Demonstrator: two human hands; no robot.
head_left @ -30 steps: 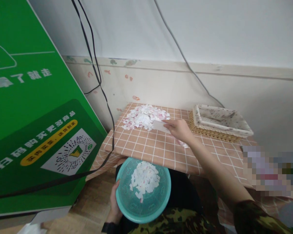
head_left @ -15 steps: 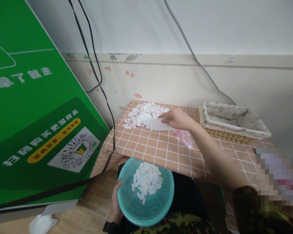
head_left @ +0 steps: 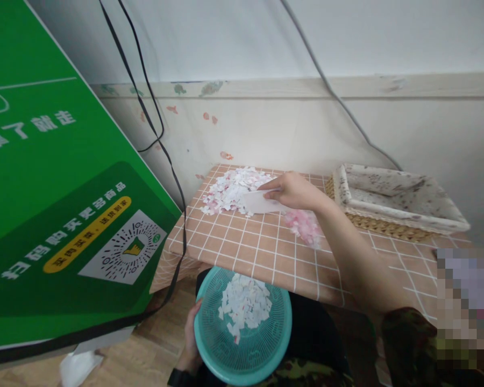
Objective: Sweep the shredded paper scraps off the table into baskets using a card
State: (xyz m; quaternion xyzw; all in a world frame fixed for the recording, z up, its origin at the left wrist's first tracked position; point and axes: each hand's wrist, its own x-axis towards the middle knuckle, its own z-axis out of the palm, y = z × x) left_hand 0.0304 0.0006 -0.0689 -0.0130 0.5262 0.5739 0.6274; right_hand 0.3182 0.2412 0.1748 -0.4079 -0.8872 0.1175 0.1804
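My right hand [head_left: 292, 191] pinches a flat, whitish card [head_left: 260, 203] between thumb and fingers. The card's left edge touches a heap of small torn white and pinkish paper scraps [head_left: 229, 188] on the tabletop. Under my right wrist lies a smaller pile of pink scraps [head_left: 302, 226], partly covered by the card and forearm. Low in the view, my left hand [head_left: 191, 333] grips the left rim of a round teal plastic colander [head_left: 262, 360] over my lap. White paper scraps [head_left: 246, 301] lie inside it, just below the table's front edge.
A brown checked cloth covers the table [head_left: 234, 242]. On its right side stands a fabric-lined wicker basket [head_left: 391, 226]. A large green panel [head_left: 84, 161] with a hanging black strap [head_left: 173, 172] is at left. A white bag-like item [head_left: 79, 368] lies on the floor.
The view has shifted slightly, so the basket appears farther right. My right hand stays at the heap with the card, and my left hand still grips the colander.
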